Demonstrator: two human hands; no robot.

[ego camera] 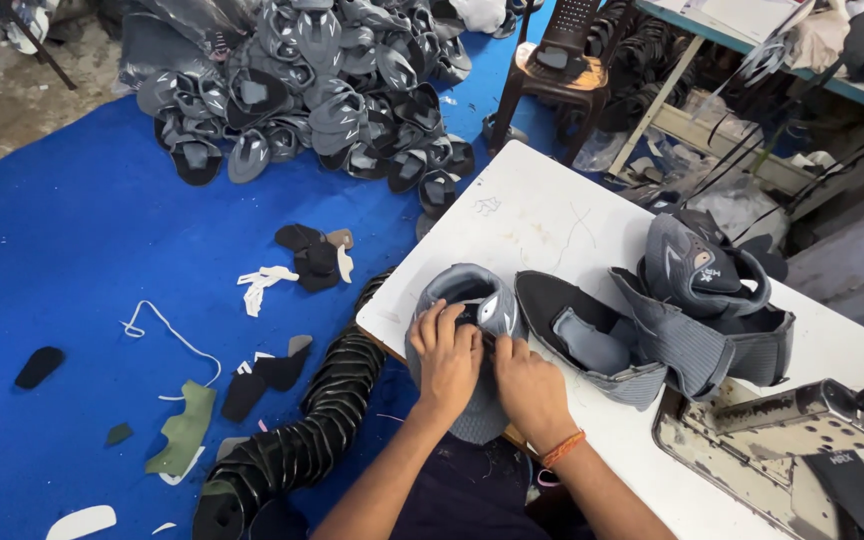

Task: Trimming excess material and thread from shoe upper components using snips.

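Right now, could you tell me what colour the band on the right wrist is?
Orange; the band shows best in the head view.

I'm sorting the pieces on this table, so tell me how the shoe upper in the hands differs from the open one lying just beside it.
The held upper is folded closed, both hands pinching it at the table's near edge; the open upper lies spread flat, untouched. The held upper shows its grey outside; the open upper shows a dark lining with a grey pad. Both are grey fabric.
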